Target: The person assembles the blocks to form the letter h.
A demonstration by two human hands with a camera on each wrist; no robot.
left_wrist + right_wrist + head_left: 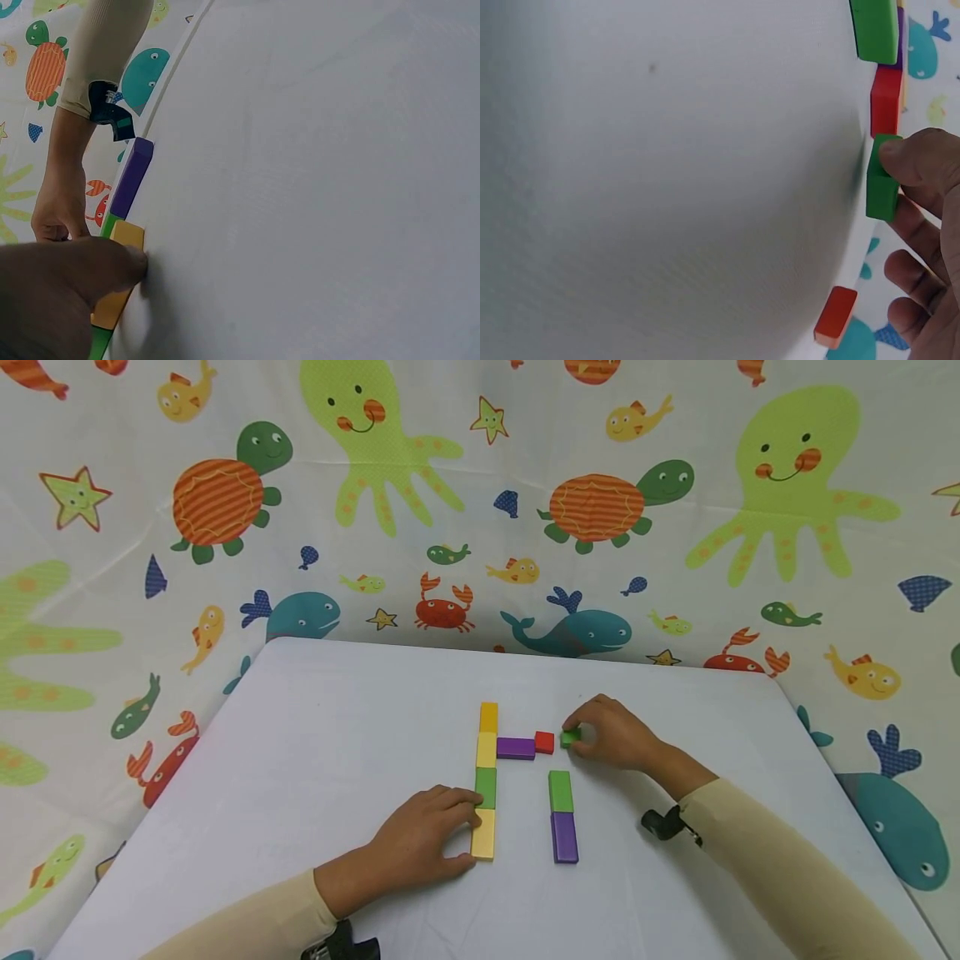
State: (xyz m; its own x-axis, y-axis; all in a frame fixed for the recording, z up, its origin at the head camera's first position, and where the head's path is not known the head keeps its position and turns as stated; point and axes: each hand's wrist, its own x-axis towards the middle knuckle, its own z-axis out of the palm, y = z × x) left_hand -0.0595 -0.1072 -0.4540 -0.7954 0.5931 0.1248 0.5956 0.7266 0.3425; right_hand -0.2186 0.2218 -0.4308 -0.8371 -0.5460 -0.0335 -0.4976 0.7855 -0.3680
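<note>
My right hand [618, 735] pinches a small green block [883, 191] between thumb and fingers, just right of a red block [544, 742]. That red block ends a row with a purple block [516, 748], which meets a vertical column of yellow and green blocks. My left hand [420, 835] rests its fingertips on the column's left side, at the green block [486, 787] and the lowest yellow block [484, 837]. Its thumb lies by that yellow block's near end. In the left wrist view the thumb [124, 262] overlaps the yellow block.
A second short column, a green block [560, 791] above a purple block [565, 837], lies below the row. In the right wrist view an orange-red block [836, 318] lies near the hand. White cloth covers the table [337, 735]; a sea-animal curtain [465, 468] hangs behind.
</note>
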